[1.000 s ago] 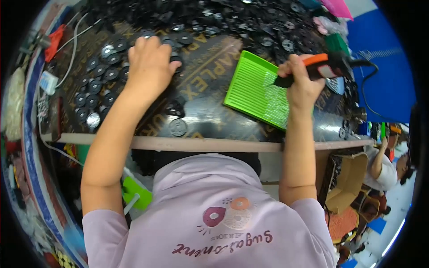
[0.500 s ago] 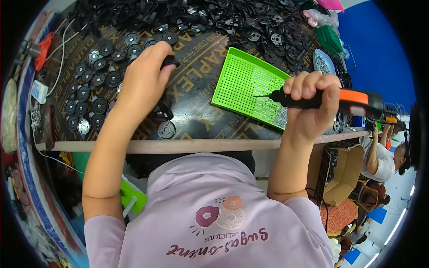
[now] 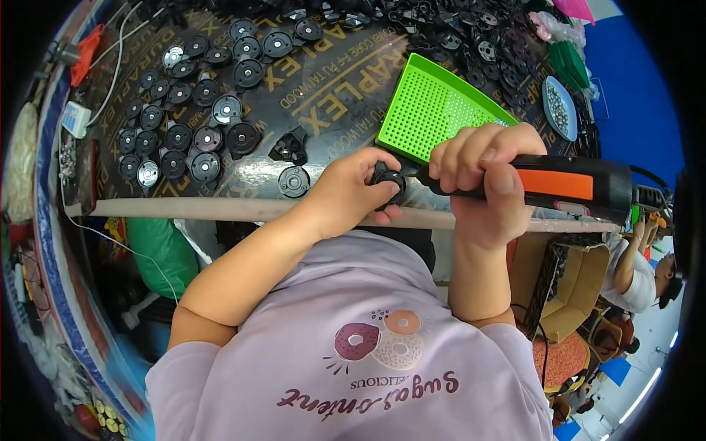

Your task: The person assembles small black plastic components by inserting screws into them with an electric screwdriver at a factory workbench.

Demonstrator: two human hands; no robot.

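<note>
In the middle, close to the table's front edge, my left hand [image 3: 342, 192] is closed around a small round black plastic part [image 3: 389, 182]. My right hand [image 3: 487, 176] grips a black and orange electric screwdriver [image 3: 559, 182], its tip end pointing left at that part; whether the two touch I cannot tell. Just beyond my right hand lies a bright green perforated tray [image 3: 413, 110] with small silver screws at its right side. Left of my left hand are a loose round part [image 3: 294, 181] and a black angular piece [image 3: 290, 146].
Several round black discs [image 3: 206, 92] are spread across the left of the table. Piled black parts [image 3: 471, 44] run along the back. A blue dish of small metal pieces [image 3: 560, 109] stands at the right. Beyond it sits another person in white [image 3: 637, 281], past an open cardboard box [image 3: 573, 287].
My left hand has come from the round discs toward the middle, carrying the black part. The screwdriver has moved left and lower, off the green tray, to meet it.
</note>
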